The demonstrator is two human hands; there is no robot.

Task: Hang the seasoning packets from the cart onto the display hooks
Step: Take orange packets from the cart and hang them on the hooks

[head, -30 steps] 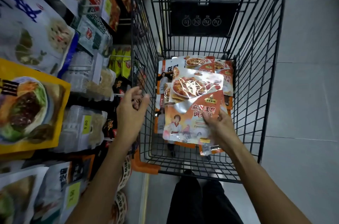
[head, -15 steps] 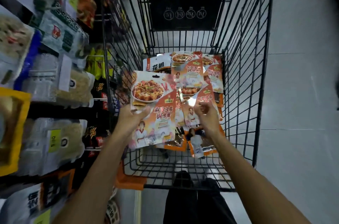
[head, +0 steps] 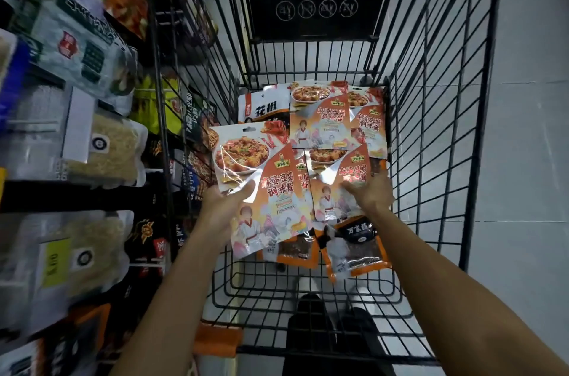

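My left hand [head: 226,201] grips an orange-and-white seasoning packet [head: 261,166] by its left edge, thumb on the front, holding it above the left side of the black wire cart [head: 471,104]. My right hand [head: 371,194] has its fingers curled over a second matching packet [head: 334,188] lying tilted on the pile in the cart. Two more like packets [head: 320,117] [head: 369,121] and a black-labelled packet [head: 266,107] lie further in. Dark orange-edged packets [head: 357,249] sit nearest me. No display hook shows clearly.
Store shelving on the left carries hanging bags, among them a pale green packet [head: 83,46] and noodle packs [head: 107,154]. The cart stands close against the shelf. Grey tiled floor [head: 529,160] lies to the right. My dark trouser legs [head: 311,332] show behind the cart.
The packet first held in my right hand has passed to my left hand. My right hand has dropped onto another packet in the cart. The view has tilted down toward the cart.
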